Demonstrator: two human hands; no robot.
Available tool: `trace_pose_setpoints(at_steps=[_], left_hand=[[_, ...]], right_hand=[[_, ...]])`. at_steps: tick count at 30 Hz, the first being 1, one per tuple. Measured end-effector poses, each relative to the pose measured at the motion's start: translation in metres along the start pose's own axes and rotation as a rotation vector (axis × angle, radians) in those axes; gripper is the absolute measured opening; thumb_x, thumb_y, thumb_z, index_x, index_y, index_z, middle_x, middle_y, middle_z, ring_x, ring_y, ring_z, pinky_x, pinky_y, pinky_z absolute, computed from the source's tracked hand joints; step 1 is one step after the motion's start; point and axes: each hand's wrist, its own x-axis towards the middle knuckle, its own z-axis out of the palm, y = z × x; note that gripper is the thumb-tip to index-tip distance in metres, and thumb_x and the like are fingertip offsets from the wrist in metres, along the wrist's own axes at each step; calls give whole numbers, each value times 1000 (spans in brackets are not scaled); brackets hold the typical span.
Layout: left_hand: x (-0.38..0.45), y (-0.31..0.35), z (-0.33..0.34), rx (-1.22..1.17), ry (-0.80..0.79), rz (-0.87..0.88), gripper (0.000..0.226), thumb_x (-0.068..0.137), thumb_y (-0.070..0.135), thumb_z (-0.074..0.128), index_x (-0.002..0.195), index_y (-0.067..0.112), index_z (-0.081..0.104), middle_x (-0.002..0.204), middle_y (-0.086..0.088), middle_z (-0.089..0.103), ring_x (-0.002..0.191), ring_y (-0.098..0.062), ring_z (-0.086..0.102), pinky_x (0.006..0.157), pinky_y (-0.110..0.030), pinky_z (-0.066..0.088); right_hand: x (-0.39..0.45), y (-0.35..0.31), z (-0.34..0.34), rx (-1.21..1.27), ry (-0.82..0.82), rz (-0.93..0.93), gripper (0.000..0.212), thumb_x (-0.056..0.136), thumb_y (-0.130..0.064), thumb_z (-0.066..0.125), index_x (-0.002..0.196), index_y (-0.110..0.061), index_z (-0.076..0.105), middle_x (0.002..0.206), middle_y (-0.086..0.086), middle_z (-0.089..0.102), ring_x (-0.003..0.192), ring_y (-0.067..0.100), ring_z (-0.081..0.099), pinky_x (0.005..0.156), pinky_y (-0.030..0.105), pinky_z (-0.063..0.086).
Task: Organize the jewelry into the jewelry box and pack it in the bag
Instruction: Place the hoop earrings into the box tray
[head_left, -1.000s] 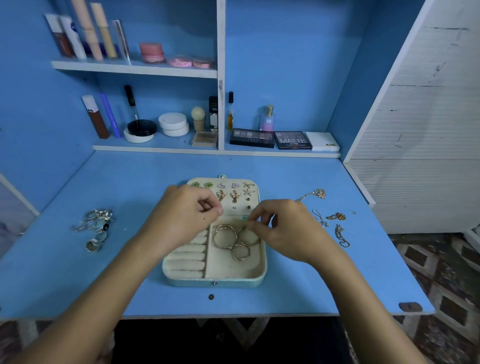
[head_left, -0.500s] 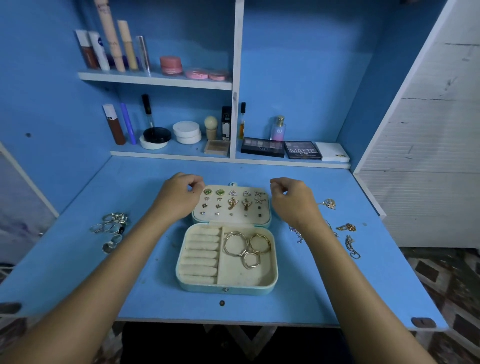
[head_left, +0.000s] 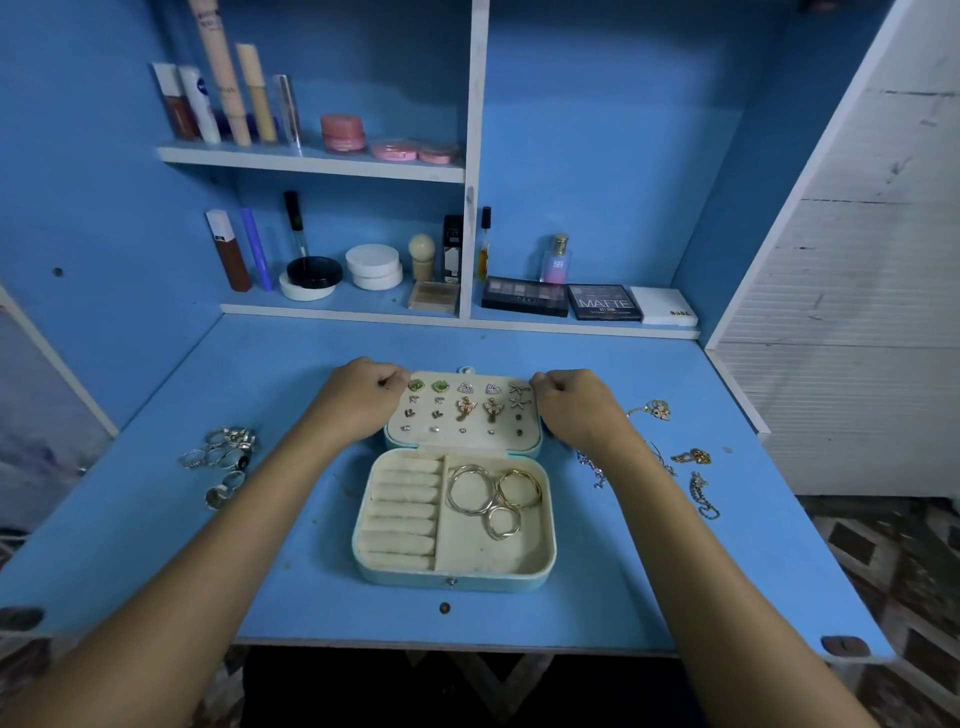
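Note:
The pale blue jewelry box (head_left: 457, 581) lies open in the middle of the blue desk. Its lid (head_left: 467, 439) lies flat behind the tray and carries several pairs of stud earrings (head_left: 465, 408). Three gold hoops (head_left: 493, 496) rest in the tray's right compartment, and the ring rolls (head_left: 402, 512) on the left hold nothing. My left hand (head_left: 358, 400) pinches the lid's far left corner. My right hand (head_left: 576, 408) pinches the far right corner. No bag is in view.
Silver rings (head_left: 223, 457) lie in a heap on the desk at the left. Gold and silver chains and pendants (head_left: 675, 457) are scattered at the right. Shelves (head_left: 332, 312) with cosmetics stand behind, and a white cabinet (head_left: 857, 312) flanks the right.
Both hands left the hoop compartment and moved away from me to the lid's two far corners. The camera view tilted up slightly.

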Motion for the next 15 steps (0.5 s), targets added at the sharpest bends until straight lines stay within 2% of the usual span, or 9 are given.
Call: trace_pose_setpoints(at_steps=[7,9,10,12,15], left_hand=[[1,0,-2,-36,59,38,33,104,31,45,125,21,68,121,-6,60,114,-20,55,89,-23,34],[-2,1,-5,-69,93,54,32,103,31,46,125,23,68,114,-1,60,106,-15,54,88,-23,34],[-4,2,-7,-98,113,59,31,103,32,47,124,25,68,113,2,61,103,-13,55,87,-24,36],[-9,3,-12,-198,158,68,29,101,32,51,122,26,69,113,7,66,98,-9,60,85,-24,41],[-22,4,-21,-339,193,100,19,100,32,55,108,34,72,91,11,72,75,1,64,71,-25,48]], right_hand=[[-3,0,-2,27,12,-36,40,103,-36,42,73,-10,49,67,7,48,57,22,40,53,27,35],[-5,1,-4,81,38,-53,41,103,-36,43,77,-7,57,66,7,50,60,22,44,56,30,39],[-6,1,-5,119,53,-67,39,103,-35,44,87,-5,64,69,9,55,63,22,50,59,33,44],[-10,2,-8,196,85,-102,31,103,-31,47,103,-12,71,81,6,69,71,21,62,69,38,54],[-19,-1,-15,283,129,-173,23,103,-21,50,105,-27,73,86,-10,71,72,8,65,70,38,58]])
